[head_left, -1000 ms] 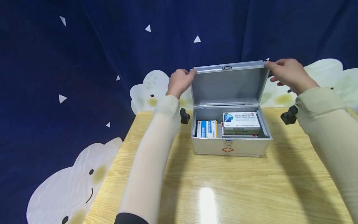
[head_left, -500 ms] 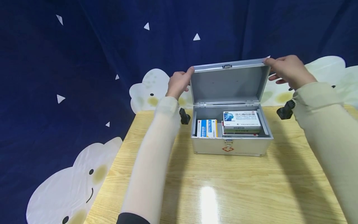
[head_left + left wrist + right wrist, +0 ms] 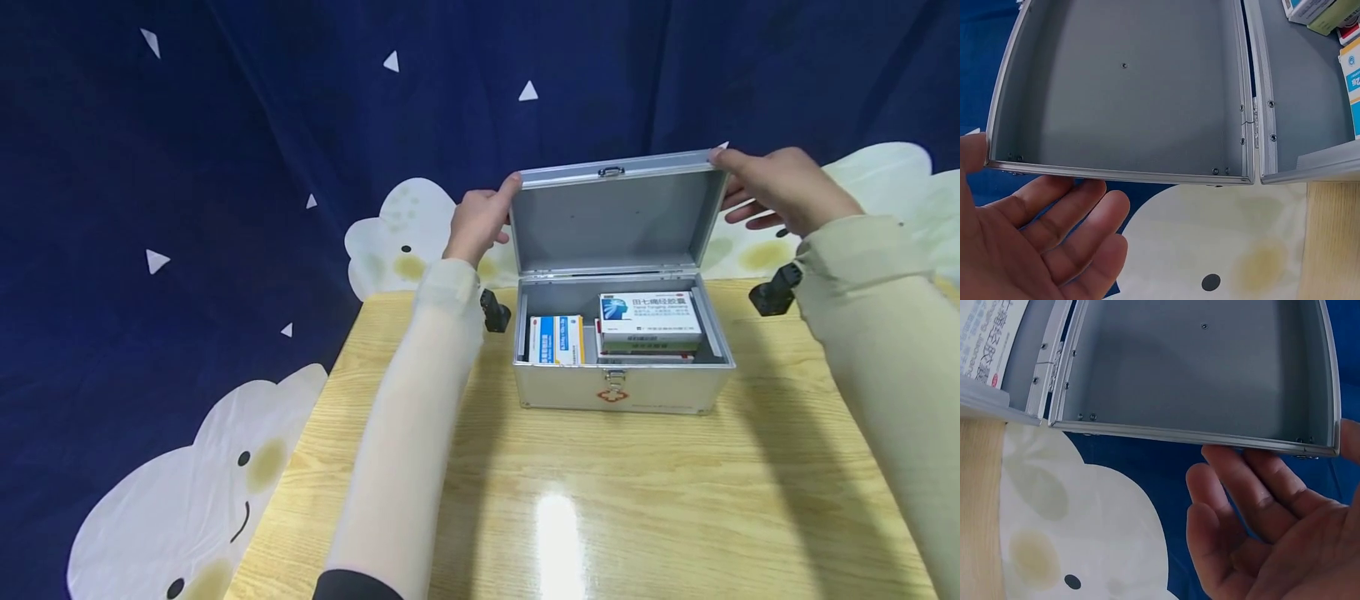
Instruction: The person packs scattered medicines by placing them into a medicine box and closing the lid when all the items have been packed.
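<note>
A silver metal first-aid box (image 3: pixel 555 388) with a red cross stands on the table, its lid (image 3: pixel 615 225) raised upright on the rear hinges. My left hand (image 3: pixel 478 223) holds the lid's left corner, thumb at the front edge and fingers along the outer side. At the opposite corner, my right hand (image 3: pixel 787 190) grips the lid the same way, its lower fingers spread off the side. Inside the box, a blue, white and yellow medicine box (image 3: pixel 557 340) stands at left. On the right lies a white medicine box (image 3: pixel 651 317) on top of other boxes.
The wooden table (image 3: pixel 637 508) extends in front of the box. Behind hangs a dark blue curtain (image 3: pixel 300 108) with white triangles and cloud shapes. Black wrist mounts hang under both cuffs, beside the box. A latch (image 3: pixel 615 379) sits on its front wall.
The head view has tilted down slightly. My left thumb has shifted up along the lid's corner, and my right hand's lower fingers have spread a little. The lid stays raised.
</note>
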Motion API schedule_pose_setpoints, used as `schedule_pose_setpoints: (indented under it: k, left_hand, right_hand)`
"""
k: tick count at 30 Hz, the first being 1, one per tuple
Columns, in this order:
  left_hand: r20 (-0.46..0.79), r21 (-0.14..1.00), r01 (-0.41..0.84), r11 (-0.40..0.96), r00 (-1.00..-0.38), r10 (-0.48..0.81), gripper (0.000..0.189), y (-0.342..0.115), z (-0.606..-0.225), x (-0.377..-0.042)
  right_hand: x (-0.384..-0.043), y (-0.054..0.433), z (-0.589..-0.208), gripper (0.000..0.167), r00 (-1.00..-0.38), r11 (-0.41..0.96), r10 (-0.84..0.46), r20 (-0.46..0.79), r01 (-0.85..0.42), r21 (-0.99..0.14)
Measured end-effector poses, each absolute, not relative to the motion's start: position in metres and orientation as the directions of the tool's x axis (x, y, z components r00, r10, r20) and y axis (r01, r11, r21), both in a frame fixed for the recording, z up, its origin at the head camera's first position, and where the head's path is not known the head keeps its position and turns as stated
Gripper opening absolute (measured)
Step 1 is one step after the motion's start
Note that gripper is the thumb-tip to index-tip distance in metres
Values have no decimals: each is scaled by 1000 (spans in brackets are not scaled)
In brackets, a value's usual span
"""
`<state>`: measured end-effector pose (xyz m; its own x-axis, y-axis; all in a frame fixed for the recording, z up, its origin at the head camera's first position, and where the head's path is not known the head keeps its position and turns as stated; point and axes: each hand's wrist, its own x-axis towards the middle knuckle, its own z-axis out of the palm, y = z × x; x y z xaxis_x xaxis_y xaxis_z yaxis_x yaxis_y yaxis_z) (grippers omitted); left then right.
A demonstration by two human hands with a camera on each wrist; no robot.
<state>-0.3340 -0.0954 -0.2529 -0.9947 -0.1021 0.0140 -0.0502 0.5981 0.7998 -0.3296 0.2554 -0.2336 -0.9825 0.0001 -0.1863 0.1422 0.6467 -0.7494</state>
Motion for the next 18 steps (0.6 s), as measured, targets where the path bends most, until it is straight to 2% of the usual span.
schedule_pose_setpoints:
  k: [2,4,7,9,18]
  left_hand:
    - [15,801,-50,596,-995,-104,64,-95,-253,-333]
    - [19,803,-48,594,-994,-105,65,-94,-254,-333]
    - [36,812,-38,582,-993,-114,65,-93,-254,-331]
    - [51,818,-30,574,-991,-124,65,-92,-253,-330]
    - [70,849,-20,528,-986,-150,63,-96,-258,-322]
  right_hand:
    - [-329,256,-235,89,-983,644,14,-183,150,-750]
    - [-330,258,-236,88,-983,639,12,-186,150,-754]
    - [-327,257,-234,87,-983,646,25,-184,157,-747]
    - [-325,257,-232,94,-983,638,11,-183,148,-755]
    - [-318,248,-234,93,-988,642,37,-151,139,-754]
